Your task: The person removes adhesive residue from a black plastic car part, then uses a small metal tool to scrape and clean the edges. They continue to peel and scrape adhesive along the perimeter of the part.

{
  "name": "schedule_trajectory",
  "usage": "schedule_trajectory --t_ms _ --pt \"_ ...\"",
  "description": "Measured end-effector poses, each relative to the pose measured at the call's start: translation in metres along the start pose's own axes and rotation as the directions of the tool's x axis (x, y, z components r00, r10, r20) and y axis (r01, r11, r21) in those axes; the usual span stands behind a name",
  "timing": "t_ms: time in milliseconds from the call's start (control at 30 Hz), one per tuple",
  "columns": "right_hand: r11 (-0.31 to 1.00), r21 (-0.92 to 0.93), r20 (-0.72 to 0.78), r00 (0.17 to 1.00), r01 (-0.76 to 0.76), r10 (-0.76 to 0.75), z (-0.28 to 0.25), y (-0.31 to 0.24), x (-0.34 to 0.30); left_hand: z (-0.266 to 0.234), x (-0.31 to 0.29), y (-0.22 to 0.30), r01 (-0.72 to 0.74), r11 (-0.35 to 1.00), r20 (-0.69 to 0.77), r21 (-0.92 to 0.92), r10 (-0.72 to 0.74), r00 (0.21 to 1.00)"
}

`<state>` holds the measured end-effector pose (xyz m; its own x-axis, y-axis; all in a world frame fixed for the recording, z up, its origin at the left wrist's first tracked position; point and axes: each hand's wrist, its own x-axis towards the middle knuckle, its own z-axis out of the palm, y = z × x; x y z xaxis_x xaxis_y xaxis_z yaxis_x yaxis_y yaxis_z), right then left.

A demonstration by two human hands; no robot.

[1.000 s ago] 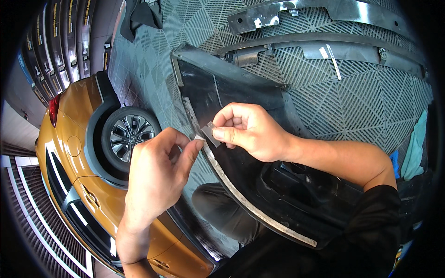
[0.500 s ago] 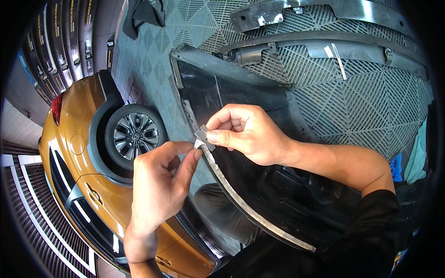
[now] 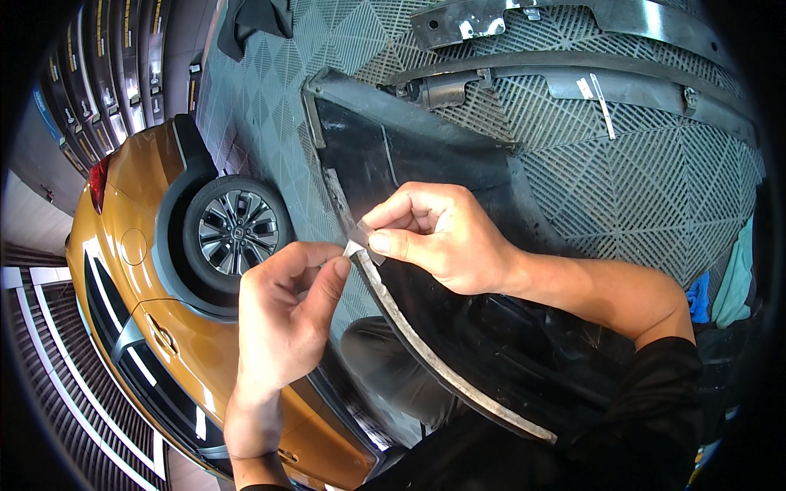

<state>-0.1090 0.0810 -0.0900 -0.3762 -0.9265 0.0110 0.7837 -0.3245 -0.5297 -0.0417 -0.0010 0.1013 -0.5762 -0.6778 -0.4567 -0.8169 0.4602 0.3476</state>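
My right hand [image 3: 446, 237] pinches a small flat grey blade [image 3: 360, 234] between thumb and forefinger. Its edge meets a pale, dirty adhesive strip [image 3: 438, 366] that runs along the curved rim of a black plastic car trim panel [image 3: 352, 139]. My left hand [image 3: 286, 315] is closed in a pinch on a whitish flap of the strip [image 3: 352, 248], right beside the blade. Fingertips of both hands nearly touch there. Beyond the blade, the rim carries a greyer, rough stretch of residue [image 3: 336, 192].
An orange car [image 3: 196, 360] with a dark alloy wheel [image 3: 237, 231] stands at the left. Two more long dark trim pieces [image 3: 573, 24] lie on the grated floor [image 3: 630, 188] at the far right. Blue and teal cloths [image 3: 733, 282] lie at the right; a dark cloth [image 3: 255, 20] lies far left.
Both hands keep their grip at nearly the same spot on the rim. My left thumb has shifted slightly up, and the blade has tilted a little. The whole view has moved slightly.
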Motion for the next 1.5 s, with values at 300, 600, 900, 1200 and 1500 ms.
schedule_trajectory --t_ms 300,600,900,1200,1500 --pt "1.0 0.023 0.019 1.0 -0.018 0.018 -0.001 0.004 -0.004 -0.004 0.002 -0.005 0.055 0.993 0.053 -0.1 -0.05 0.997" --pt "0.997 0.056 -0.023 0.999 -0.046 0.047 0.004 0.008 -0.014 -0.001 0.003 -0.009 0.028 0.995 0.029 -0.093 -0.025 0.999" --pt "0.99 0.132 -0.07 0.996 -0.039 0.049 0.005 0.004 -0.006 -0.01 -0.009 -0.01 -0.027 0.998 0.064 0.055 0.024 0.998" --pt "0.994 0.108 -0.018 1.0 0.012 -0.01 0.004 0.004 -0.001 -0.006 -0.01 -0.005 -0.066 0.985 0.066 0.162 0.056 0.996" --pt "0.995 0.102 0.016 1.0 -0.005 0.004 0.006 0.007 -0.005 -0.005 -0.012 -0.007 -0.069 0.989 0.063 0.127 0.061 0.996"
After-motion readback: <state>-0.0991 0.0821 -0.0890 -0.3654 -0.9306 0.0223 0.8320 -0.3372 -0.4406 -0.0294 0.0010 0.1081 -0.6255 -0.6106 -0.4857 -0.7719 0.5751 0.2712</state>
